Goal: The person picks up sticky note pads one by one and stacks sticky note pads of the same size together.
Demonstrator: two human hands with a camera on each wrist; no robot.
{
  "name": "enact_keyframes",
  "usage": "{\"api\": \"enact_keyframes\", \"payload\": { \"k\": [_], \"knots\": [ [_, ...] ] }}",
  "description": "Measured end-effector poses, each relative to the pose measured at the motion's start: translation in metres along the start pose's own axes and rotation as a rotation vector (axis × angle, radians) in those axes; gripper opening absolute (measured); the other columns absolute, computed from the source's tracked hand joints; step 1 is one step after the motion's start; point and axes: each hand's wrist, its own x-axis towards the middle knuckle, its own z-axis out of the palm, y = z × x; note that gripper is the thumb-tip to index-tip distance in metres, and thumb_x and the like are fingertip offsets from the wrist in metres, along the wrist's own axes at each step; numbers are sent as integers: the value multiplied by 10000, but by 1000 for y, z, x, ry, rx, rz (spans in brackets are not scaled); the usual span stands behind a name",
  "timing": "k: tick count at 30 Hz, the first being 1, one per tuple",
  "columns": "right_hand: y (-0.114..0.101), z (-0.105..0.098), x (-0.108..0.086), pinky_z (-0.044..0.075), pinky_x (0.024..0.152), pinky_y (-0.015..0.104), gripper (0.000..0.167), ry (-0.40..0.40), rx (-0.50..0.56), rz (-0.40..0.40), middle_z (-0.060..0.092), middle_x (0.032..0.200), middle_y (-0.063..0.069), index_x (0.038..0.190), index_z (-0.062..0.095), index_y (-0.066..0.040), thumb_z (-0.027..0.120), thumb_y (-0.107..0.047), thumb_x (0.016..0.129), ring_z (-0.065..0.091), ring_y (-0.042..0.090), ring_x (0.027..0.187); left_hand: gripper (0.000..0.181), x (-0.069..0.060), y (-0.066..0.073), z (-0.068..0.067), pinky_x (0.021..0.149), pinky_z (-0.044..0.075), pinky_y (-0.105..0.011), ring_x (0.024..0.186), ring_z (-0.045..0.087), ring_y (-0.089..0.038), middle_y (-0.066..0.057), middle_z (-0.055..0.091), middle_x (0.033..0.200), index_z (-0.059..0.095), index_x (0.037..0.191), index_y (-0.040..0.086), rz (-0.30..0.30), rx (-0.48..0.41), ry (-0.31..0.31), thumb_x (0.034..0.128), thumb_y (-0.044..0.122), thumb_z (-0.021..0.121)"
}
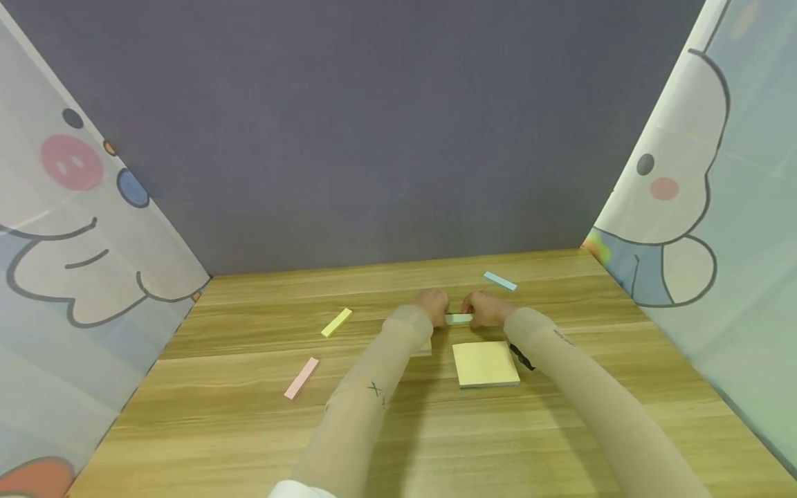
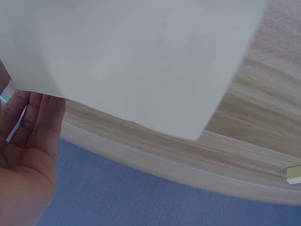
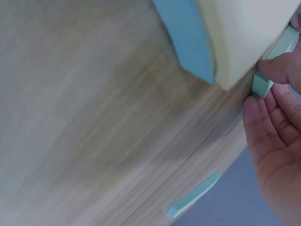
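The left hand (image 1: 434,306) and right hand (image 1: 488,308) pinch opposite ends of a slim, pale-green, rectangular paper strip pad (image 1: 459,319), just beyond a thick, square yellow paper pad (image 1: 486,363) on the streaky wood-grain tabletop (image 1: 218,443).

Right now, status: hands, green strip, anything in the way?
Left hand and right hand holding green strip by opposite ends. Lifted or resting: can't tell. Square yellow pad on near side, not between hands.
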Motion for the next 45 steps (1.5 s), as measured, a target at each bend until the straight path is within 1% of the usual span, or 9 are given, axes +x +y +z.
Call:
{"api": "enact_keyframes", "payload": {
  "k": [3, 10, 18, 23, 28, 31, 38, 42, 45],
  "knots": [
    [-1, 0, -1, 487, 729, 318, 243, 7, -7, -3, 636, 938, 90, 974, 652, -11, 678, 20, 734, 543, 171, 803, 73, 1, -1, 0, 571, 454, -163, 630, 511, -82, 39, 629, 753, 690, 779, 118, 8, 17, 15, 752, 162, 741],
    [0, 1, -1, 487, 741, 325, 231, 13, 17, 1, 636, 938, 84, 960, 657, -21, 671, 22, 733, 545, 175, 814, 62, -5, 1, -3, 544, 462, -154, 600, 525, -78, 21, 643, 731, 694, 804, 92, -1, -45, -15, 771, 129, 731],
    [5, 1, 1, 479, 704, 309, 219, 20, 31, -3, 635, 900, 76, 938, 661, -25, 662, 34, 727, 531, 166, 774, 51, -5, 2, -4, 530, 449, -168, 596, 498, -87, 18, 623, 740, 688, 825, 94, -6, -31, 5, 781, 106, 711],
    [6, 0, 0, 486, 730, 325, 207, 18, 21, -11, 633, 900, 59, 933, 658, -34, 666, 24, 734, 544, 171, 799, 69, 1, 0, -1, 557, 443, -180, 630, 500, -88, 30, 631, 765, 692, 795, 117, 8, 36, 44, 739, 126, 729],
    [6, 0, -2, 496, 760, 351, 212, 19, 17, -25, 640, 903, 59, 937, 659, -24, 667, 26, 731, 564, 180, 827, 84, 5, 0, 2, 595, 457, -197, 669, 524, -96, 39, 630, 769, 687, 768, 134, 27, 71, 51, 710, 153, 744],
    [6, 1, -2, 498, 756, 340, 212, 23, 18, -36, 641, 896, 55, 933, 664, -26, 667, 31, 729, 566, 175, 824, 71, 3, -1, 2, 575, 444, -190, 649, 502, -92, 41, 610, 747, 683, 764, 124, 34, 57, 33, 719, 138, 736],
    [7, 2, -2, 490, 730, 313, 225, 11, 38, -45, 644, 898, 78, 953, 661, -1, 663, 32, 731, 558, 169, 801, 95, -4, -2, 2, 506, 424, -166, 591, 472, -80, 43, 598, 719, 706, 851, 97, 43, -57, -47, 756, 99, 713],
    [7, 1, -2, 499, 764, 328, 234, 7, 28, -56, 643, 928, 85, 979, 653, 9, 668, 6, 745, 569, 184, 838, 146, -5, -3, 0, 545, 448, -161, 643, 510, -87, 23, 631, 800, 699, 891, 78, 62, -58, -32, 750, 109, 721],
    [7, 1, -3, 497, 815, 363, 265, 2, 37, -54, 638, 980, 101, 1010, 643, 18, 663, 1, 746, 572, 216, 896, 262, -5, -2, -5, 640, 500, -176, 761, 591, -107, -8, 670, 949, 681, 999, 61, 58, -82, -32, 755, 139, 735]
  ]
}}
